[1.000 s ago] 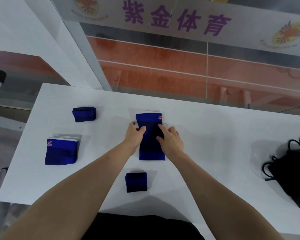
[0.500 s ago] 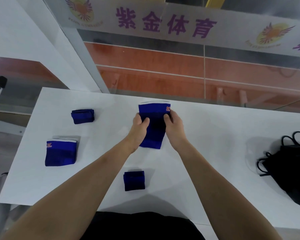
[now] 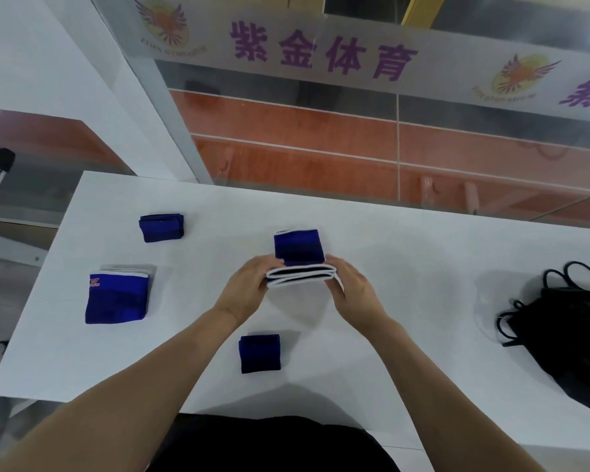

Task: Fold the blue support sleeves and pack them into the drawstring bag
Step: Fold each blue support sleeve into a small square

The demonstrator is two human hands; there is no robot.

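On the counter (image 3: 406,253) before me, the sleeve I am folding (image 3: 298,248) sits at the middle, between my hands; my left hand (image 3: 244,289) grips its near end from the left, my right hand (image 3: 353,289) from the right; a folded sleeve (image 3: 259,353) lies nearer to me, just below my hands; another folded sleeve (image 3: 161,227) lies far left, toward the back edge; an unfolded sleeve (image 3: 118,298) lies at the left, in front of that one; the drawstring bag (image 3: 566,338) rests at the far right, well apart from all the sleeves; a glass partition (image 3: 321,148) stands behind the counter.
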